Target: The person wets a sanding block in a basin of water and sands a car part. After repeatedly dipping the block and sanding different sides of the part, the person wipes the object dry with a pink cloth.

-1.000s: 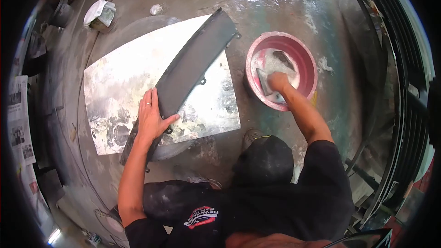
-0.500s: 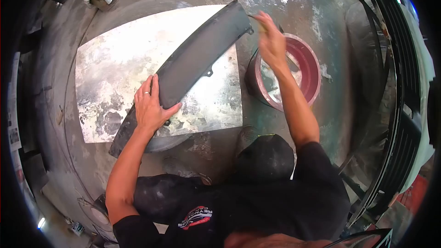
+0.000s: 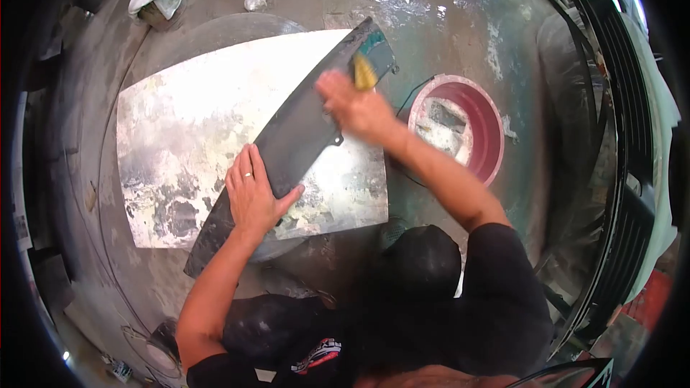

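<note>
Grey metal sheet (image 3: pixel 187 122) is lying on the floor (image 3: pixel 431 14) under both hands, w/ the long dark panel (image 3: pixel 295 136) lying diagonally across it & the pink basin (image 3: pixel 489 111) sitting just right of the right fingers. The left hand (image 3: pixel 255 201) is pressing flat on the panel's lower end, fingers spread, gripping nothing; the right hand (image 3: pixel 356 108), blurred, is curling its fingers round a yellow pad (image 3: pixel 364 72) at the upper end. Prob. rubbing the surface: best w/ left weight pinning the panel, pad flat, strokes running lengthwise.

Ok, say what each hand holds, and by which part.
Left hand lies flat on the lower half of the dark panel. Right hand grips a yellow pad by its near end.
</note>
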The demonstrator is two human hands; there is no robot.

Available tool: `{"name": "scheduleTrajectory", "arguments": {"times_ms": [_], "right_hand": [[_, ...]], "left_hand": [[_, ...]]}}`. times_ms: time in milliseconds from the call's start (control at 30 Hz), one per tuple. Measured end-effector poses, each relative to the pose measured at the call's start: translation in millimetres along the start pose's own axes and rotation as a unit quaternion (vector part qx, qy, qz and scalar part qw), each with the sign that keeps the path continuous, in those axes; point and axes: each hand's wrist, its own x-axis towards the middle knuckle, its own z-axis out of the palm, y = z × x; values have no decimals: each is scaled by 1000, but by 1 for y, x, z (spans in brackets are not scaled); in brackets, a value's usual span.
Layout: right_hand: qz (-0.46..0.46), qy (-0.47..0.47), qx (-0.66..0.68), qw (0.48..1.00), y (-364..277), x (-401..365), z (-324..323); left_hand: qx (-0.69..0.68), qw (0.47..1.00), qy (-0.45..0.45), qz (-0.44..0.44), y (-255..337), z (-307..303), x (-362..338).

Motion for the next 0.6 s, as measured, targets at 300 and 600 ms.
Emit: {"name": "scheduleTrajectory", "arguments": {"times_ms": [300,600], "right_hand": [[199,-217,-110,949,40,71,-19],[8,27,-111,993,46,48,3]], "left_hand": [[8,1000,30,4,1,4,-1],[-6,1000,13,-15,2,4,1]]}}
